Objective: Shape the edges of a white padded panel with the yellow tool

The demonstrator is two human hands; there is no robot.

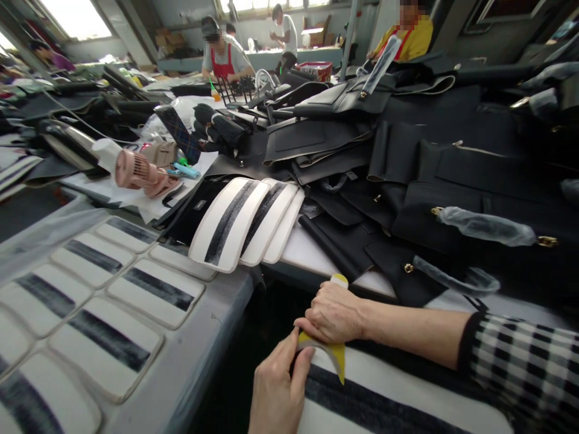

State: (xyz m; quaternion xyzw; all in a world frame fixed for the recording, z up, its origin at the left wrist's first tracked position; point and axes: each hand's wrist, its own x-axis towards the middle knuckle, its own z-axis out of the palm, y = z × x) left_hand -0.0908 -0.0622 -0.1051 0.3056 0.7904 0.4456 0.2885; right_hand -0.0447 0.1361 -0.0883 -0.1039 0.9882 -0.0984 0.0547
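Observation:
My right hand (335, 310) is closed around a yellow-and-white tool (335, 355), whose rounded end pokes out above the fist. Below the fist, its yellow curved part tapers to a point over a white panel with a black stripe (384, 401). My left hand (280, 380) is closed at that panel's near corner, thumb and fingers pinched beside the yellow part. Exactly what lies between those fingertips is partly hidden. Just beyond my hands, similar striped panels (230, 223) lie fanned out on the table edge.
More striped panels (108, 343) are spread on the grey-covered table (199, 361) to the left. Black bag pieces (452, 163) with wrapped handles pile up on the right. A pink fan (140, 172) stands at the back left. Several people work farther off. A dark gap separates the tables.

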